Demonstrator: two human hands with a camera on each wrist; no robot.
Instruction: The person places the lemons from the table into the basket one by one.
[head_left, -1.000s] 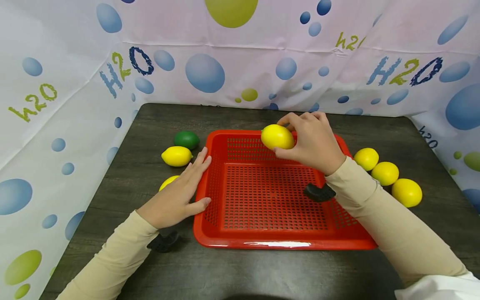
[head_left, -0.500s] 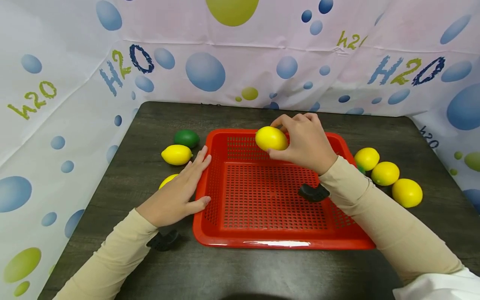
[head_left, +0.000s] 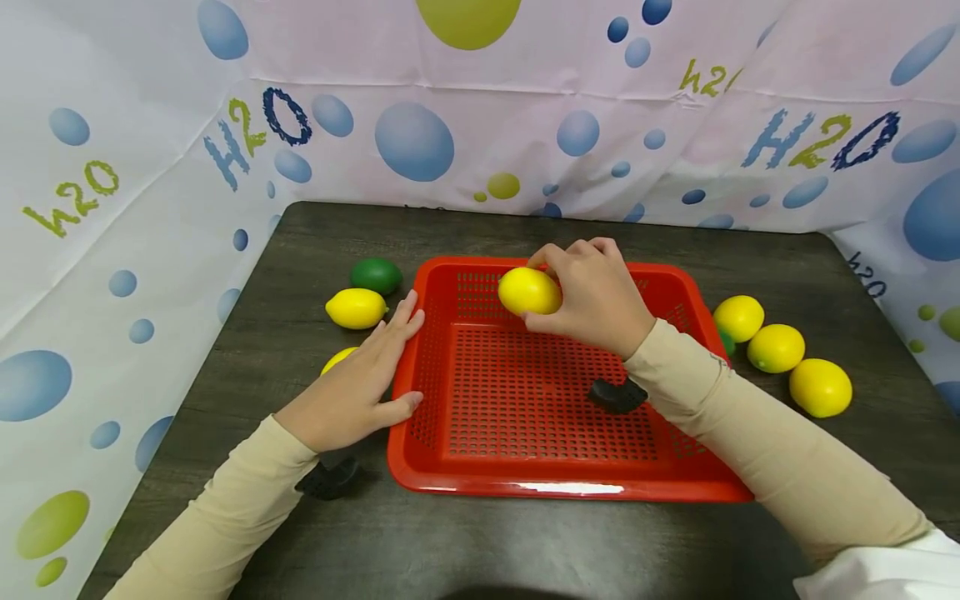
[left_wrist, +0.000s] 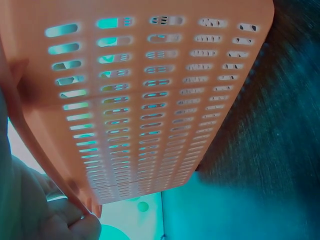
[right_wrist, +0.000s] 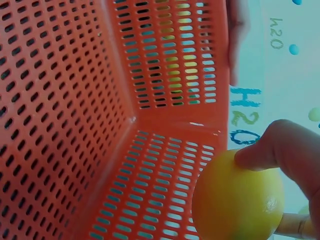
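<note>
This place is looking like a small, screened-off work booth. A creased white sheet resembling a shower curtain, printed with blue and green round bubbles and repeated "H2O" lettering, is hanging behind the far edge of the dark grey-brown, wood-grain tabletop and enclosing its left and right edges. It is hiding the surrounding room, leaving home, office or workshop unclear.

The basket sits on the table between lemons.
</note>
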